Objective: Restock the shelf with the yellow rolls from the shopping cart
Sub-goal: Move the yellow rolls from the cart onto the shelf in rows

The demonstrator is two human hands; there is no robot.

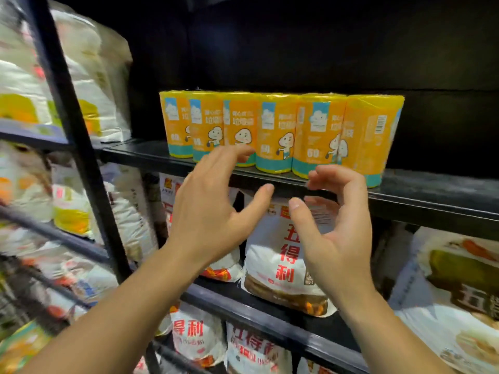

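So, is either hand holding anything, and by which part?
Nothing is held: the left hand and right hand hover loosely curled before the yellow plastic-wrapped rolls on the black metal shelf.

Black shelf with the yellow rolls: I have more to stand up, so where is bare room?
Bare shelf runs right of the rightmost roll, the widest patch. A narrower strip lies between the leftmost roll and the black post. The yellow rolls stand packed side by side; white bags fill the shelf below.

Bare black shelf point(432, 184) either side of the yellow rolls point(278, 130); dark gap above
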